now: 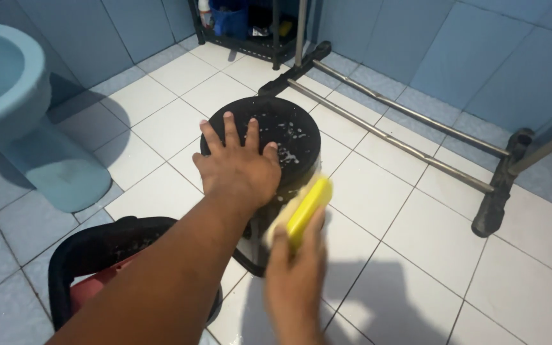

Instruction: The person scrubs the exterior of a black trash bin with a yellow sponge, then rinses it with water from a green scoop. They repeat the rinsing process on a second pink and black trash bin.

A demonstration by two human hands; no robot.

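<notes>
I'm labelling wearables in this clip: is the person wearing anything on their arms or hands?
No. Both are bare: the left hand and its forearm show no sleeve, glove, watch or ring. The right hand is motion-blurred, but no glove or sleeve is visible there either.

- Left hand [237,169] lies flat on the upturned black round pot [285,137].
- Right hand [295,281] presses a yellow sponge [305,207] against the pot's near side.
- Blue ceramic toilet [7,96] stands far left.
- Metal rack [404,137] lies right, behind.
</notes>
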